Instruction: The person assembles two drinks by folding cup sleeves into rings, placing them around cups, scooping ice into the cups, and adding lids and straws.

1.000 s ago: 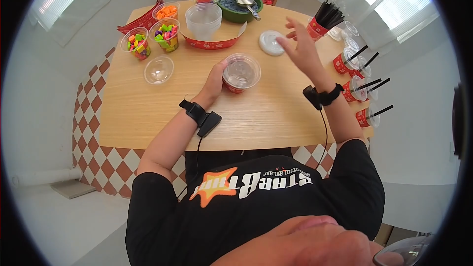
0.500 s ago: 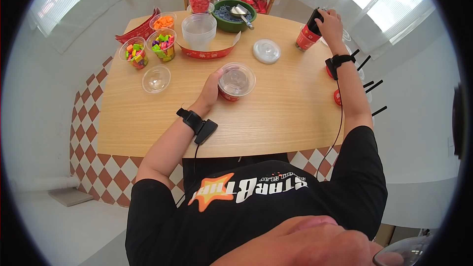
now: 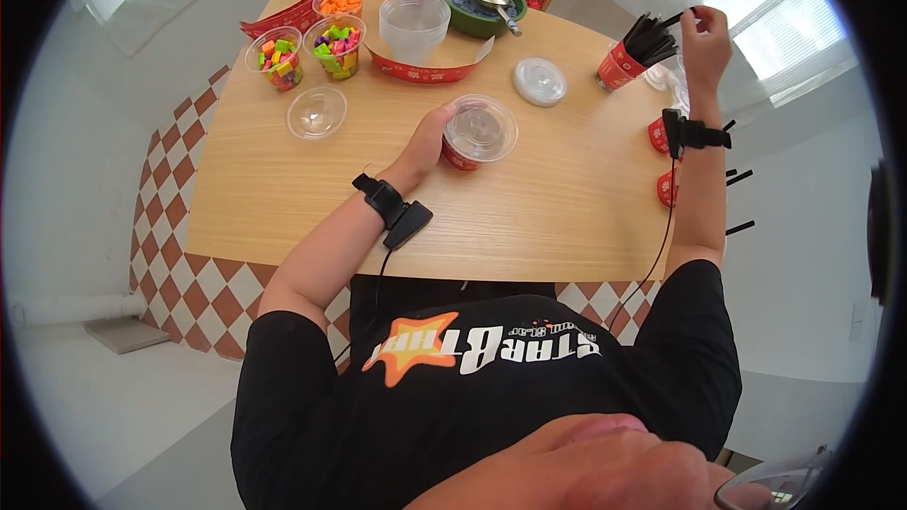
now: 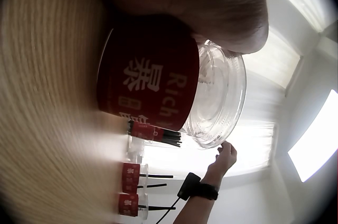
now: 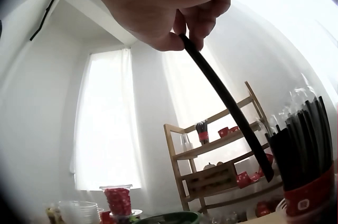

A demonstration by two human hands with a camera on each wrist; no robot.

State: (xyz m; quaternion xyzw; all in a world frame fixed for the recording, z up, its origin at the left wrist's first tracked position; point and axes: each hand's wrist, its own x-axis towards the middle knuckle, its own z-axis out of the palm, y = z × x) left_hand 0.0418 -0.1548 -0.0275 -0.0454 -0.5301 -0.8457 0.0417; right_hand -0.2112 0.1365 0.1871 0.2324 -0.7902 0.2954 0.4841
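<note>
Near the middle of the table, my left hand (image 3: 425, 149) grips the side of a clear plastic cup (image 3: 463, 159) with a red paper sleeve. A clear domed lid (image 3: 480, 130) covers its top. In the left wrist view, the sleeve (image 4: 150, 78) shows white lettering, and the cup stands upright on the wood. Out at the far right, my right hand (image 3: 707, 47) pinches one black straw (image 5: 227, 97) by its upper end. The straw slants down beside a red-sleeved cup (image 3: 619, 68) packed with black straws, its lower end out of the bunch.
Several red-sleeved cups with straws (image 3: 665, 187) line the right edge. A stack of lids (image 3: 539, 82) sits right of centre. At the back are stacked clear cups (image 3: 412, 26), a green bowl (image 3: 477, 23) with a scoop, and cups of colourful pieces (image 3: 337, 45). A loose lid (image 3: 317, 113) lies left.
My right hand has moved from above the table to the straw cup, taken a black straw and drawn it up and right. The left hand stays on the lidded cup.
</note>
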